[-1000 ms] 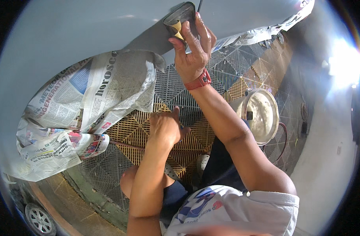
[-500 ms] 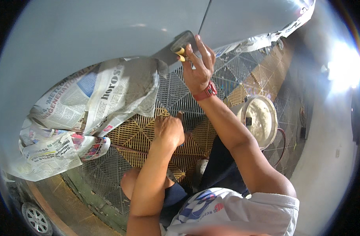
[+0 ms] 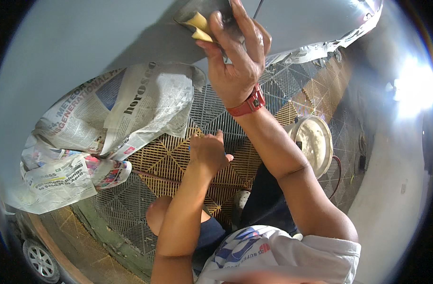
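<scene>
A dark sheet of sandpaper with curled yellow edges (image 3: 198, 26) is in my right hand (image 3: 237, 57), which wears a red watch (image 3: 249, 102). The fingers press it against the grey car body panel (image 3: 107, 33), left of a dark seam. Whether a block sits under the sheet is hidden. Lower and to the left, my left hand (image 3: 208, 150) hangs above the floor with its back to me. Its fingers are curled, and specks of blue show beside them; what it holds is hidden.
Newspaper masking (image 3: 145, 102) covers the wheel area at left, with more paper (image 3: 315, 51) along the panel's lower right edge. A bucket (image 3: 314, 144) stands right of my forearm on the grated floor tiles (image 3: 169, 154). A thin hose (image 3: 155, 177) crosses the floor. A bright lamp (image 3: 412, 87) shines at right.
My right hand has moved up the panel and slightly left with the sandpaper, appearing larger. My left hand has turned slightly and shifted a little right.
</scene>
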A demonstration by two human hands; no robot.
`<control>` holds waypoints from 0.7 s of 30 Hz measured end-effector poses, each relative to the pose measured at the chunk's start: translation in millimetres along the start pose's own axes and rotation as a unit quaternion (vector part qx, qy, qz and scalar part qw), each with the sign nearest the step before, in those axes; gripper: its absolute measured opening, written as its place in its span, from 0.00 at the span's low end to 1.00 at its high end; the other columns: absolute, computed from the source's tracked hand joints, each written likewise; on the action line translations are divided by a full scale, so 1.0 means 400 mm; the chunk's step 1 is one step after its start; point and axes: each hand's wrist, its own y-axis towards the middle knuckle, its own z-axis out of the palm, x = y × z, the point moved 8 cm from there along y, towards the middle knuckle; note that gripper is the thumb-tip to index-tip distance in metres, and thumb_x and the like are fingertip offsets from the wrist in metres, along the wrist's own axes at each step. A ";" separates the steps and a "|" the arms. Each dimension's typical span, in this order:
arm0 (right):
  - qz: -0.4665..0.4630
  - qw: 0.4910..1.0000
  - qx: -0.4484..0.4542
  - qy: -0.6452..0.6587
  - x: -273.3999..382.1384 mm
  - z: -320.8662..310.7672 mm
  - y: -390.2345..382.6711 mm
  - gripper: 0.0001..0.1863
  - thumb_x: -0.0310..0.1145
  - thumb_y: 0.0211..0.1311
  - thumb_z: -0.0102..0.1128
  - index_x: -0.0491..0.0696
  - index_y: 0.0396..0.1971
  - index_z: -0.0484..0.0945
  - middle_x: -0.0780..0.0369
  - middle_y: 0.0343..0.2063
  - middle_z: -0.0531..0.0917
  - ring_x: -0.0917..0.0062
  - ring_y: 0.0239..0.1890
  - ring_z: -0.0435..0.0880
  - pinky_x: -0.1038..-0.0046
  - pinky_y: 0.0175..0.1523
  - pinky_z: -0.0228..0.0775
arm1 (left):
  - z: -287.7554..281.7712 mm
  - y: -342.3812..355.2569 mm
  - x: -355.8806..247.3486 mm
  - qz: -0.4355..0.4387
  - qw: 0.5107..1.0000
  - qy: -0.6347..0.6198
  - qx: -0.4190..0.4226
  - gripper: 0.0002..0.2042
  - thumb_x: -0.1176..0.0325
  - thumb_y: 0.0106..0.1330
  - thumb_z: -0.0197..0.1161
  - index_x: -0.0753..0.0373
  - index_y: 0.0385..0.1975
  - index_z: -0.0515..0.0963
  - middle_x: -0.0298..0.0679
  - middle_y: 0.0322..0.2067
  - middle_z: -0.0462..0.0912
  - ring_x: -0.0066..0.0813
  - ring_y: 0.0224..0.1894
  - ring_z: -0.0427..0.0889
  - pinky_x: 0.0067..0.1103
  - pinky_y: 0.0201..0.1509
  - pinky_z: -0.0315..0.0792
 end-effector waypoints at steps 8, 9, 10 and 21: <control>0.014 0.999 0.018 -0.043 -0.096 -0.033 -0.128 0.27 0.26 0.50 0.81 0.59 0.54 0.92 0.59 0.68 0.82 0.63 0.62 0.82 0.63 0.67 0.74 | -0.013 0.010 -0.006 0.012 1.000 -0.008 -0.011 0.37 0.38 0.66 0.70 0.62 0.64 0.76 0.53 0.49 0.91 0.47 0.54 0.91 0.41 0.63 0.78; 0.011 0.998 0.034 -0.042 -0.071 -0.020 -0.089 0.25 0.32 0.51 0.83 0.50 0.53 0.91 0.55 0.67 0.83 0.62 0.62 0.83 0.62 0.66 0.71 | -0.012 0.007 -0.001 0.021 0.999 -0.011 -0.031 0.37 0.38 0.65 0.70 0.62 0.63 0.77 0.53 0.49 0.91 0.47 0.54 0.91 0.41 0.64 0.77; 0.001 1.000 0.021 -0.018 -0.036 -0.011 -0.050 0.26 0.32 0.51 0.83 0.50 0.54 0.91 0.55 0.67 0.83 0.62 0.62 0.83 0.62 0.66 0.71 | -0.010 -0.001 0.004 0.027 0.998 -0.012 -0.050 0.36 0.38 0.65 0.70 0.62 0.62 0.77 0.53 0.49 0.91 0.47 0.54 0.91 0.40 0.64 0.77; -0.004 1.000 0.014 -0.011 -0.002 0.000 -0.004 0.29 0.30 0.48 0.83 0.62 0.54 0.91 0.63 0.68 0.82 0.64 0.61 0.82 0.64 0.64 0.74 | 0.006 0.016 0.002 0.017 0.999 -0.013 -0.040 0.40 0.39 0.67 0.70 0.61 0.71 0.73 0.49 0.51 0.91 0.50 0.56 0.89 0.40 0.67 0.76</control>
